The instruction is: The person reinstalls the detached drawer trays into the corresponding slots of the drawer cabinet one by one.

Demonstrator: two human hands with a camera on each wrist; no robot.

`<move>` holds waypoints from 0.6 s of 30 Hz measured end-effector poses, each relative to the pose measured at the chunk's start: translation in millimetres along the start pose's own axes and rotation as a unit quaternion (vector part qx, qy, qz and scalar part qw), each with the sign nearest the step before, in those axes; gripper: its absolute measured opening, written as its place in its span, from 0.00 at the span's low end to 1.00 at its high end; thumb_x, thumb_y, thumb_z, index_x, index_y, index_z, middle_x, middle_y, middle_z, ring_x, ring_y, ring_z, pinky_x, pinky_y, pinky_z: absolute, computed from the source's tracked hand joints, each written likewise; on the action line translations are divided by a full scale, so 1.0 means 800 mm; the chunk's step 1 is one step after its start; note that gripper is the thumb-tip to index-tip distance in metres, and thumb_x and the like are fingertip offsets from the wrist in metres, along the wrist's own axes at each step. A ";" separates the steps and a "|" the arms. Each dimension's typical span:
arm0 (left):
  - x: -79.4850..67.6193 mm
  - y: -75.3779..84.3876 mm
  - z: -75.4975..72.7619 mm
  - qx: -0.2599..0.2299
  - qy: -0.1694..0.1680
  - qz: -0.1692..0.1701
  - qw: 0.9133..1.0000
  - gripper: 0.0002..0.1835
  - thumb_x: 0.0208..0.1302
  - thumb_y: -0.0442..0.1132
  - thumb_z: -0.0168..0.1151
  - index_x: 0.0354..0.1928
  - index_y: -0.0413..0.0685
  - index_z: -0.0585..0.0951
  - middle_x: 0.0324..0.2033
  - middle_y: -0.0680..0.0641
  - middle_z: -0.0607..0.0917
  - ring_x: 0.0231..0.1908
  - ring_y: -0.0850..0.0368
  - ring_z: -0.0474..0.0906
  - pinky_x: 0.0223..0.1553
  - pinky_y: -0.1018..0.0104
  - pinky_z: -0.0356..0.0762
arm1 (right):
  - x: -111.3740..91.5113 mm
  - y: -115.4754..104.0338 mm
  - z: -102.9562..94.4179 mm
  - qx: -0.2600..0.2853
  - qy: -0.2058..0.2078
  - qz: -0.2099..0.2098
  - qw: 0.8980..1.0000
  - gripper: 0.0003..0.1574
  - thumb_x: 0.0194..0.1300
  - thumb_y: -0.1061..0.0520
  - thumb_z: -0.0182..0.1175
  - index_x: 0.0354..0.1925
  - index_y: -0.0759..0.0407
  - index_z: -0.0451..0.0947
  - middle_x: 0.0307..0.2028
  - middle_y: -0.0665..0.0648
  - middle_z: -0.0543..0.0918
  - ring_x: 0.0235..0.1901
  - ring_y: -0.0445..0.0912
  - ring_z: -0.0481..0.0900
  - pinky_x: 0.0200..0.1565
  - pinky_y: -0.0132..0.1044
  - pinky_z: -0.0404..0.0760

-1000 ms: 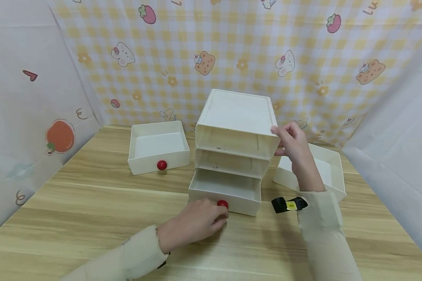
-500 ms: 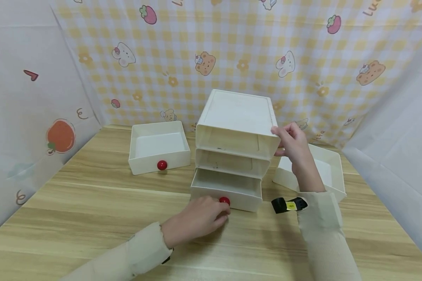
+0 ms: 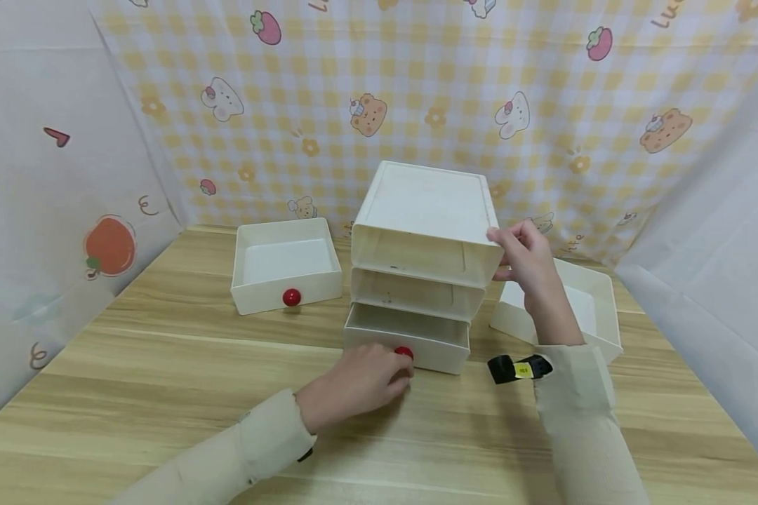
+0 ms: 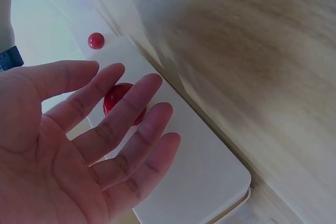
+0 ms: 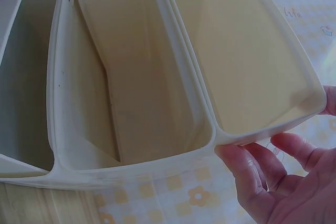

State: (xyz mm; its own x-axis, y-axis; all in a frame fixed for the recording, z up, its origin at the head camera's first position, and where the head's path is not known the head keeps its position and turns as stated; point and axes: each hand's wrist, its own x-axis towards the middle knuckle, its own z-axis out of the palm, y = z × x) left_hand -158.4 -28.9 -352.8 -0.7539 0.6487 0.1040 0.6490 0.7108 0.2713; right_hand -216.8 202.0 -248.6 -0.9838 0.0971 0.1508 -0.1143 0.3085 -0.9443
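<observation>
A white drawer cabinet (image 3: 432, 200) stands in the middle of the table, its two upper slots without drawers. Its bottom drawer (image 3: 439, 356) sticks partway out at the front, with a round red knob (image 3: 404, 352). My left hand (image 3: 354, 382) is at this drawer's front. In the left wrist view its fingers (image 4: 134, 106) are spread and only slightly bent, partly covering the knob (image 4: 117, 95). My right hand (image 3: 530, 259) holds the cabinet's upper right front corner. Seen from the right wrist, several fingertips press the side wall, and another digit lies at the top edge.
A loose white drawer (image 3: 284, 259) with a red knob (image 3: 292, 297) sits to the left of the cabinet. Another loose drawer (image 3: 596, 308) lies at the right, partly behind my right forearm. A patterned yellow checked cloth (image 3: 417, 84) hangs behind the table.
The bottom drawer has slid a little further into the cabinet, and my left hand has moved forward with it. My right hand has stayed on the corner.
</observation>
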 end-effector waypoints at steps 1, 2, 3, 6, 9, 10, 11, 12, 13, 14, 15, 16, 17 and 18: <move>0.001 0.000 0.000 -0.002 0.001 0.000 1.000 0.06 0.61 0.42 0.61 0.38 0.52 0.84 0.26 0.55 0.82 0.24 0.64 0.69 0.23 0.75 0.68 | 0.000 0.000 0.000 -0.001 0.001 -0.001 1.000 0.16 0.65 0.44 0.52 0.31 0.52 0.61 0.37 0.49 0.68 0.28 0.38 0.75 0.29 0.29 0.82; 0.001 -0.001 0.000 -0.001 0.003 0.000 1.000 0.06 0.61 0.41 0.61 0.38 0.52 0.84 0.26 0.55 0.82 0.24 0.64 0.69 0.23 0.75 0.68 | 0.000 0.000 0.000 -0.001 0.002 0.000 1.000 0.16 0.65 0.44 0.52 0.31 0.52 0.61 0.37 0.49 0.68 0.28 0.38 0.75 0.29 0.29 0.82; 0.002 -0.001 0.000 0.001 0.006 0.001 1.000 0.06 0.61 0.41 0.60 0.38 0.52 0.84 0.26 0.55 0.82 0.24 0.64 0.69 0.23 0.75 0.69 | 0.000 0.000 0.000 -0.001 0.002 0.000 1.000 0.16 0.64 0.44 0.52 0.31 0.52 0.61 0.37 0.49 0.68 0.29 0.38 0.75 0.29 0.29 0.82; 0.005 -0.004 0.000 0.003 0.012 -0.002 1.000 0.06 0.61 0.41 0.60 0.38 0.51 0.83 0.26 0.54 0.82 0.24 0.64 0.70 0.24 0.74 0.71 | 0.000 0.000 0.000 0.000 0.001 0.000 1.000 0.16 0.64 0.44 0.52 0.31 0.52 0.61 0.37 0.50 0.68 0.29 0.38 0.75 0.30 0.29 0.82; 0.009 -0.008 0.001 -0.001 0.015 -0.003 1.000 0.06 0.62 0.40 0.60 0.37 0.50 0.83 0.27 0.54 0.82 0.24 0.64 0.70 0.25 0.74 0.71 | 0.000 0.000 0.001 0.001 0.001 0.001 1.000 0.15 0.64 0.44 0.52 0.31 0.51 0.61 0.37 0.49 0.68 0.29 0.38 0.75 0.30 0.29 0.82; 0.011 -0.009 0.001 -0.004 0.014 -0.004 1.000 0.06 0.62 0.40 0.60 0.38 0.50 0.83 0.27 0.54 0.82 0.24 0.64 0.70 0.25 0.75 0.71 | 0.000 0.000 0.001 0.001 0.000 0.001 1.000 0.15 0.64 0.44 0.52 0.31 0.51 0.61 0.37 0.49 0.68 0.29 0.38 0.75 0.30 0.29 0.82; 0.012 -0.009 0.001 -0.006 0.014 -0.003 1.000 0.06 0.62 0.40 0.60 0.38 0.49 0.83 0.27 0.54 0.82 0.24 0.64 0.70 0.24 0.75 0.70 | 0.000 0.000 0.001 0.001 0.000 0.001 1.000 0.15 0.64 0.44 0.52 0.31 0.51 0.61 0.37 0.49 0.68 0.29 0.38 0.76 0.30 0.29 0.82; 0.013 -0.010 0.001 -0.006 0.014 -0.004 1.000 0.06 0.62 0.40 0.59 0.38 0.49 0.83 0.27 0.54 0.83 0.24 0.64 0.70 0.24 0.75 0.70 | 0.000 0.000 0.001 0.000 0.000 0.001 1.000 0.15 0.64 0.44 0.52 0.31 0.51 0.61 0.37 0.48 0.68 0.29 0.39 0.76 0.30 0.29 0.82; 0.014 -0.011 0.001 -0.008 0.014 -0.003 1.000 0.06 0.62 0.40 0.59 0.38 0.49 0.83 0.27 0.54 0.83 0.24 0.64 0.70 0.23 0.76 0.69 | 0.000 0.000 0.001 0.000 0.000 0.001 1.000 0.15 0.64 0.44 0.52 0.31 0.51 0.61 0.37 0.48 0.68 0.29 0.39 0.76 0.30 0.29 0.82; 0.015 -0.011 0.001 -0.007 0.014 -0.003 1.000 0.06 0.62 0.40 0.59 0.38 0.49 0.83 0.27 0.53 0.83 0.24 0.64 0.69 0.22 0.76 0.68 | 0.000 0.000 0.001 -0.001 0.000 0.001 1.000 0.15 0.64 0.44 0.52 0.31 0.51 0.61 0.36 0.48 0.68 0.29 0.39 0.76 0.30 0.29 0.82; 0.017 -0.012 0.001 -0.008 0.014 -0.004 1.000 0.06 0.62 0.40 0.59 0.39 0.49 0.83 0.27 0.54 0.83 0.24 0.64 0.69 0.22 0.76 0.68 | 0.000 0.000 0.001 -0.001 0.000 0.000 1.000 0.15 0.64 0.44 0.52 0.31 0.51 0.61 0.36 0.48 0.68 0.29 0.39 0.76 0.30 0.29 0.82; 0.018 -0.013 0.001 -0.008 0.013 -0.006 1.000 0.06 0.62 0.40 0.59 0.39 0.49 0.83 0.27 0.54 0.83 0.23 0.64 0.69 0.21 0.76 0.68 | 0.000 0.000 0.001 -0.001 -0.001 0.000 1.000 0.15 0.65 0.44 0.52 0.31 0.51 0.61 0.36 0.47 0.68 0.29 0.39 0.76 0.30 0.29 0.82; 0.019 -0.013 0.002 -0.008 0.013 -0.008 1.000 0.06 0.62 0.40 0.59 0.39 0.50 0.83 0.27 0.54 0.83 0.24 0.64 0.70 0.21 0.76 0.68 | 0.000 0.000 0.001 -0.002 -0.001 0.000 1.000 0.15 0.65 0.44 0.52 0.31 0.51 0.61 0.36 0.47 0.68 0.29 0.39 0.75 0.30 0.29 0.82; 0.020 -0.014 0.002 -0.008 0.013 -0.010 1.000 0.06 0.62 0.40 0.59 0.39 0.50 0.83 0.28 0.54 0.83 0.24 0.64 0.70 0.21 0.76 0.68 | 0.000 0.000 0.001 -0.002 -0.001 -0.001 1.000 0.15 0.65 0.44 0.52 0.31 0.51 0.61 0.36 0.47 0.68 0.29 0.39 0.75 0.30 0.29 0.82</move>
State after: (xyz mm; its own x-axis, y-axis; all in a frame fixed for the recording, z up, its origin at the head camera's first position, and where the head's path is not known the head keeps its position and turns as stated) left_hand -177.7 -26.1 -355.5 -0.7692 0.6271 0.1231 0.6323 0.7190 0.2886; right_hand -216.7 201.0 -248.6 -0.9840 0.0940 0.1517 -0.1156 0.3124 -0.9429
